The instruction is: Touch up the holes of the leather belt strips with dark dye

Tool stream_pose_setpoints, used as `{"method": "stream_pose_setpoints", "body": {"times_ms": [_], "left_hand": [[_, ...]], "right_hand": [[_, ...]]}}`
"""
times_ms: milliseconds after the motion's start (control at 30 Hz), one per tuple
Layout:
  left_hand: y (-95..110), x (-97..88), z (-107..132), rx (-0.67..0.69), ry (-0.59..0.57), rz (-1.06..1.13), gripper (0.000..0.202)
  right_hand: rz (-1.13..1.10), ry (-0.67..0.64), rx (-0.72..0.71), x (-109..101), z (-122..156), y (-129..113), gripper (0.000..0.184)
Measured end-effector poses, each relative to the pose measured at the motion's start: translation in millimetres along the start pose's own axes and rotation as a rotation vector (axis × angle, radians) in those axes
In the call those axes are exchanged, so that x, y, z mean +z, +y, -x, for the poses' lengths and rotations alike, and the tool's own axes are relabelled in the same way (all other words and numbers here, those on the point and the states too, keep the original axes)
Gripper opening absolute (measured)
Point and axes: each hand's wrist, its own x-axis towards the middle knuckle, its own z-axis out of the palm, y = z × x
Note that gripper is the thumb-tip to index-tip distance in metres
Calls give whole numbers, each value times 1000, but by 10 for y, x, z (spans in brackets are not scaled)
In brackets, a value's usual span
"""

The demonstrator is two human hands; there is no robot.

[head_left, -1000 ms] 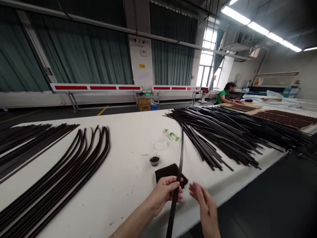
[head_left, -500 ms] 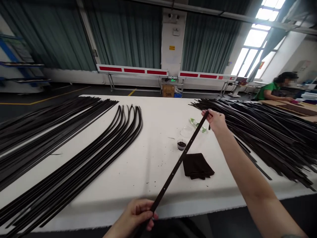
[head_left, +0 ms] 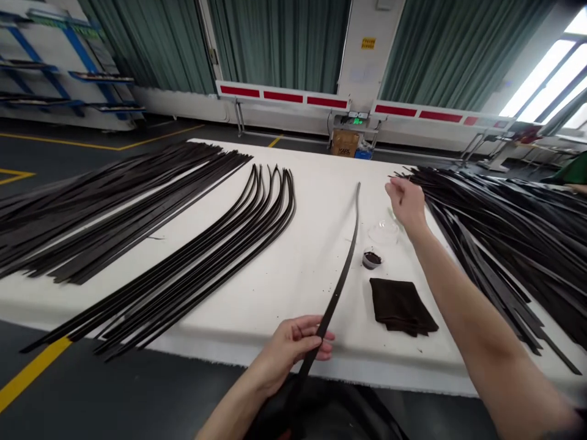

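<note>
My left hand (head_left: 300,345) grips a long dark strap (head_left: 342,281) near the table's front edge. The strap rises from the thumb and fingers, its far end bending upward and free. Over the right side of the table, my right hand (head_left: 407,200) is closed with curled fingers, apart from the strap. Whether something small sits in its fingertips is hidden. Below it are a clear plastic lid (head_left: 384,232) and a small clear cup (head_left: 371,258) holding dark bits. Nearer me lies a folded dark brown cloth (head_left: 403,305).
Bundles of dark straps lie along the left (head_left: 206,263) and right (head_left: 499,244) of the white-covered table (head_left: 257,305). Blue-framed shelving (head_left: 68,73) stands far left. A cardboard box (head_left: 345,143) is behind the table. A person's green sleeve (head_left: 571,171) shows at the right edge.
My right hand has let go of the strap's far end, which now stands free. My left hand still holds the strap. The view has turned left and tilted down.
</note>
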Motion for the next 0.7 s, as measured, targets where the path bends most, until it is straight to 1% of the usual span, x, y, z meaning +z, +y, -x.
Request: {"method": "stream_pose_setpoints", "body": {"times_ms": [100, 167, 233, 267, 333, 400, 467, 567, 633, 700], "left_hand": [[-53, -47, -106, -46, -26, 72, 56], [-89, -76, -140, -68, -31, 84, 60], [-112, -88, -157, -76, -36, 87, 62], [-119, -90, -163, -75, -40, 86, 61], [-128, -89, -169, -69, -56, 86, 60], [-135, -88, -165, -64, -93, 93, 59], [-144, -92, -144, -56, -144, 109, 61], [-159, -109, -83, -35, -174, 132, 64], [-168, -128, -31, -21, -151, 129, 66], [-174, -151, 22, -8, -108, 95, 63]], "right_hand": [[-130, -115, 170, 47, 1025, -105, 32], [-228, -194, 289, 81, 1690, -213, 32], [-320, -239, 385, 143, 2179, -331, 34], [-355, -252, 422, 186, 2337, -389, 34], [-477, -267, 530, 286, 2486, -493, 34], [-675, -258, 689, 396, 2478, -576, 36], [-857, -238, 829, 507, 2405, -631, 42], [-952, -219, 899, 658, 2317, -663, 50], [-972, -201, 912, 736, 2296, -665, 53], [-994, -181, 925, 797, 2281, -669, 54]]}}
